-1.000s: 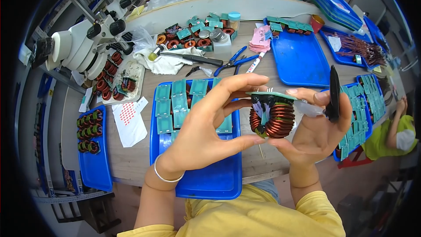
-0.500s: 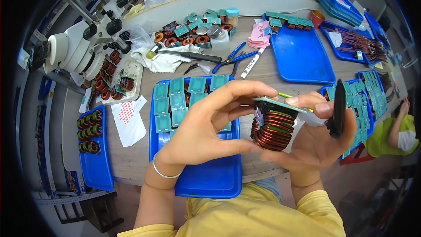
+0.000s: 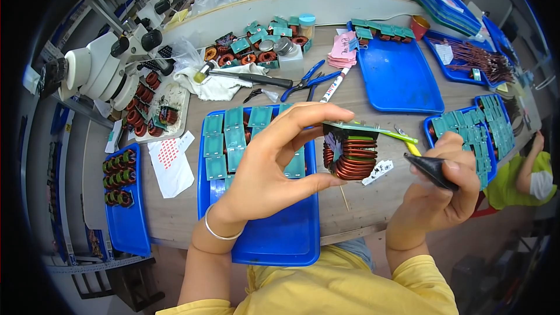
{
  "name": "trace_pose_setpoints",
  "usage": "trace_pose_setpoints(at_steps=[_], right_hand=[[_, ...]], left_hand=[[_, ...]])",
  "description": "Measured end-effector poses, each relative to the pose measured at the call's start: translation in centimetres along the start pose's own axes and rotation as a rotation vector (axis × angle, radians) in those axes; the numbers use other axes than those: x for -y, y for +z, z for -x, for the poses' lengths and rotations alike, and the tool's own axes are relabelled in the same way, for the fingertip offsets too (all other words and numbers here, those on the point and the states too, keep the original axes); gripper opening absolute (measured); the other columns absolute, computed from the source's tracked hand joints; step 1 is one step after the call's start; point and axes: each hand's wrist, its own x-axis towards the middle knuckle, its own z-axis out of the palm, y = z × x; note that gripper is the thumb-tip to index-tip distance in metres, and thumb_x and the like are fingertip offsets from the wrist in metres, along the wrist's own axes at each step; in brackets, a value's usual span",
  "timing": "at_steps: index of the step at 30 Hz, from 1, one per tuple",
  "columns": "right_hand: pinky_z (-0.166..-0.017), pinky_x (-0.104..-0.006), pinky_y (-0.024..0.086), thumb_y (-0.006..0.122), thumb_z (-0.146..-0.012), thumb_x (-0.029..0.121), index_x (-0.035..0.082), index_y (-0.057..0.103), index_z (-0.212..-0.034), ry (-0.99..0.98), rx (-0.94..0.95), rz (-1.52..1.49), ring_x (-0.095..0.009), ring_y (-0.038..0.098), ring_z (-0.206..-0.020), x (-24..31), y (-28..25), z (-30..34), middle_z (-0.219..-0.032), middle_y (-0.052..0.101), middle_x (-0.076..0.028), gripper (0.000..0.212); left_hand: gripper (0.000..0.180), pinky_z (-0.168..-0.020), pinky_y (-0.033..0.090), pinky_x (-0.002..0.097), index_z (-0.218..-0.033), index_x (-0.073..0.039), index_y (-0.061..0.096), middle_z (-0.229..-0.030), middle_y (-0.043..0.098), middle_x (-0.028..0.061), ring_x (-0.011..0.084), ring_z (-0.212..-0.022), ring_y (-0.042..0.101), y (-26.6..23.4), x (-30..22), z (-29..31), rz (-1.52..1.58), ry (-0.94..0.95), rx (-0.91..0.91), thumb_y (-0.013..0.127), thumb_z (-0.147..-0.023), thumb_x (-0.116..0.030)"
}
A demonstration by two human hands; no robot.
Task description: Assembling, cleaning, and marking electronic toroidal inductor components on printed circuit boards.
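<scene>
A coil wound with copper wire [image 3: 357, 157] under a green circuit board [image 3: 356, 126] is raised above the table. My left hand [image 3: 280, 166] grips it from the left, fingers at the board and thumb under the windings. In my right hand [image 3: 437, 189] is a black pointed tool [image 3: 431, 172], pinched between thumb and fingers; its exact kind does not show. The tool's tip points toward the coil and stands apart from it. Just behind that tip appear yellow-green handles [image 3: 402, 137], partly hidden. Below my left hand, a blue tray [image 3: 277, 245] carries several boards like this one.
Blue pliers [image 3: 312, 79], a white marker [image 3: 335, 84] and a hammer [image 3: 251, 77] lie ahead. A microscope [image 3: 96, 67] stands at left, near a tray of coils [image 3: 131, 227]. Further blue trays [image 3: 402, 76] line the right side. Another person's arm [image 3: 528, 166] shows at far right.
My right hand has drawn away from the coil, to the right and down, with the black tool now tilted. The coil in my left hand has shifted slightly left.
</scene>
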Motion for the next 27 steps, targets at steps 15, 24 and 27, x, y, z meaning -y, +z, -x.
trace_pose_setpoints(at_steps=[15,24,27], right_hand=[[-0.063,-0.0309,0.032,0.056,-0.086,0.018,-0.001,0.061,-0.097,0.067,-0.093,-0.023,-0.010,0.037,-0.050,0.0,-0.2,-0.3,-0.051,0.048,-0.002,0.023],[-0.057,-0.0292,0.030,0.076,-0.056,0.005,0.001,0.068,-0.083,0.058,0.020,-0.071,-0.012,0.043,-0.051,0.9,0.2,-1.0,-0.059,0.051,0.001,0.029],[-0.056,-0.0270,0.030,0.076,-0.054,0.002,0.003,0.068,-0.085,0.075,0.050,0.018,-0.011,0.043,-0.050,1.4,0.4,-1.2,-0.059,0.051,0.002,0.032]], left_hand=[[0.069,-0.095,0.039,0.0348,-0.118,0.002,0.045,-0.117,0.047,0.0111,0.0217,-0.110,0.048,0.2,-0.1,0.1,0.279,-0.078,0.066,0.075,-0.056,0.006],[0.061,-0.091,0.039,0.0328,-0.109,0.003,0.053,-0.106,0.049,0.0118,0.0217,-0.102,0.050,-0.1,-0.5,0.1,-0.309,0.166,0.015,0.080,-0.054,-0.002],[0.060,-0.087,0.038,0.0299,-0.107,0.002,0.056,-0.104,0.048,0.0104,0.0196,-0.098,0.048,0.1,-0.9,0.2,-0.391,0.176,-0.006,0.081,-0.053,-0.004]])
